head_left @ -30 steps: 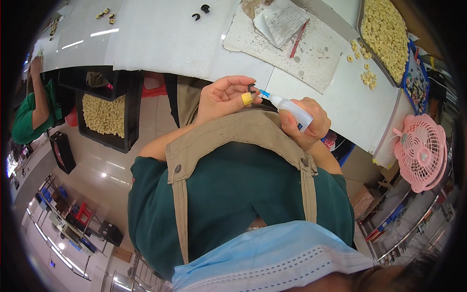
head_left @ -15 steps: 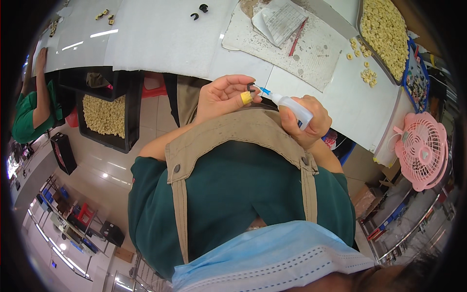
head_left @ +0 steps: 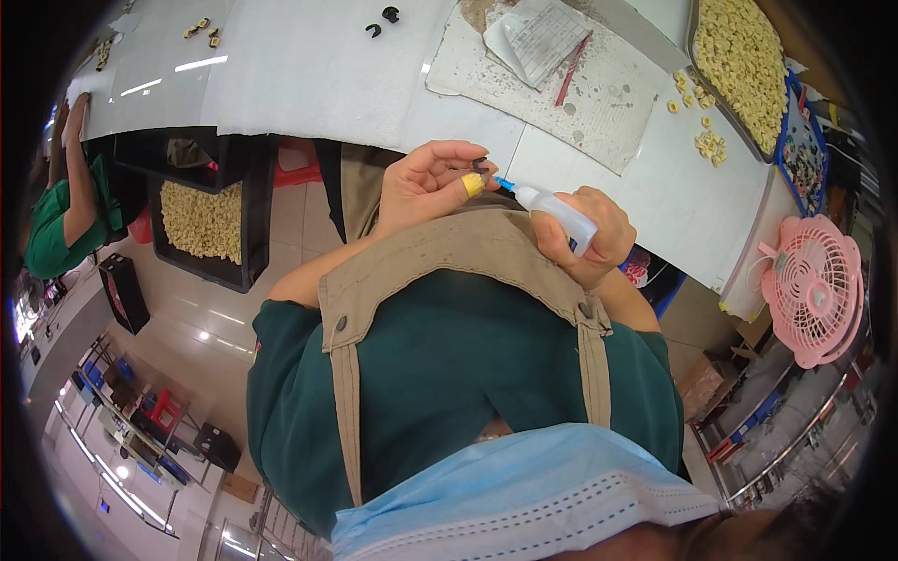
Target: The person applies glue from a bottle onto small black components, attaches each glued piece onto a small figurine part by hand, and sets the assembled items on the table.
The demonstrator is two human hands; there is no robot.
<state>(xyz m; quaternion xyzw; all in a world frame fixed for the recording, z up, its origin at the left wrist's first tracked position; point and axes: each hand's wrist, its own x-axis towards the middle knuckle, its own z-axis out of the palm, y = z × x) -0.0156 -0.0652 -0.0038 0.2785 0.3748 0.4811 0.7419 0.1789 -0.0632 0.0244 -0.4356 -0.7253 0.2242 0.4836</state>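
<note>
Between the thumb and fingers of my left hand (head_left: 426,184) is a small black curved part (head_left: 480,166). A yellow covering (head_left: 473,184) wraps the thumb's tip. My right hand (head_left: 599,234) grips a translucent squeeze bottle (head_left: 561,217), tilted so that its blue nozzle (head_left: 505,184) points at the black part. Nozzle and part are very close; whether they touch I cannot tell. Two similar black pieces, one a C-shaped part (head_left: 373,30), lie farther off on the white table (head_left: 318,89).
A stained board (head_left: 599,122) bears papers (head_left: 538,42) and a red pen (head_left: 572,70). At the right are a tray of yellowish pieces (head_left: 739,65), a blue basket (head_left: 803,150) and a pink fan (head_left: 812,292). A black crate (head_left: 254,234) and another person's arm (head_left: 79,187) are at left.
The black part has turned a little in my left fingers. My right hand and the bottle have shifted slightly, with the nozzle a bit lower beside the part.
</note>
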